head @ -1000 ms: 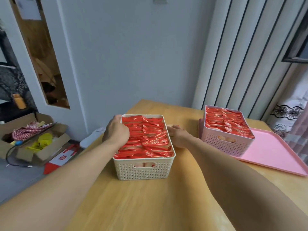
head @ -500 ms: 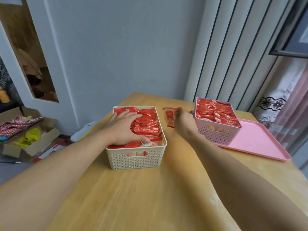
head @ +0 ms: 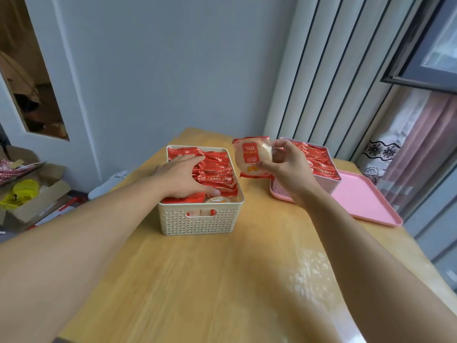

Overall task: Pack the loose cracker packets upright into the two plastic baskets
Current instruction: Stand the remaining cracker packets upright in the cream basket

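Pinched in the right hand's grip [head: 284, 167], a cracker packet [head: 252, 157] hangs between both baskets; left hand [head: 183, 177] presses flat on packed ones. Light, crinkly, brittle inside (hold by edges).

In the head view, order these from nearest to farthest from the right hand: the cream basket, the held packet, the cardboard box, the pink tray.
1. Packet: in the right hand itself.
2. Cream basket and pink tray: basket on the left, tray on the right; too close to call.
3. Cardboard box: on the floor, far left.
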A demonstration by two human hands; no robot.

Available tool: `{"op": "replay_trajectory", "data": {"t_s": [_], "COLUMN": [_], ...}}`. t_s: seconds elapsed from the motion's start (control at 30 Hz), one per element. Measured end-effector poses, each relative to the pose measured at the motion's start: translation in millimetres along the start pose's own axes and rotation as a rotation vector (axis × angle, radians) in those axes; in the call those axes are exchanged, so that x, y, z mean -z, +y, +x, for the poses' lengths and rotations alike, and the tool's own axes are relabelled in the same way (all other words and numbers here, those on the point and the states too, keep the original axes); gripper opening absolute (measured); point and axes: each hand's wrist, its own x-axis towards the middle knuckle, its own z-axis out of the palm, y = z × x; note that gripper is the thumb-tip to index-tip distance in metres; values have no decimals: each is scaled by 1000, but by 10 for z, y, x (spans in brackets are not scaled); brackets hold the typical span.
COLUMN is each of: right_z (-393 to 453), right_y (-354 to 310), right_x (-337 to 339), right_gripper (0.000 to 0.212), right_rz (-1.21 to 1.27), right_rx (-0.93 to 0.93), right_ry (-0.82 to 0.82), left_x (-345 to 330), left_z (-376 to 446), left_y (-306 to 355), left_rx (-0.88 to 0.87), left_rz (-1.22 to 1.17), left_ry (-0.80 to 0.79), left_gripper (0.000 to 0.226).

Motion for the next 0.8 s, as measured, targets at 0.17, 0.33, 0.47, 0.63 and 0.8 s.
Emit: {"op": "replay_trajectory", "data": {"t_s": [0.17, 0.33, 0.47, 0.63, 0.8], "right_z": [-122, -61, 22, -33, 25], "right_y": [-259, -315, -389, -309, -426], "right_x": [145, -47, -269, -530, -391], "right_gripper": [19, 35, 29, 23, 27], "right_rz": [-39, -466, -753, -1022, -1007], "right_rx": [61, 93, 150, 266, 136], "right_ry": [-266, -426, -458, -618, -736], "left_x": [-22, -47, -47, -62, -68], "left_z": [67, 122, 127, 132, 104], "left_y": [130, 88, 65, 19, -4], "left_rx": [-32, -45, -60, -75, -14], "left_rz": [18, 11, 12, -13, -282], "left_ry": [13, 13, 39, 55, 99], "left_gripper": [126, 122, 95, 85, 58]}}
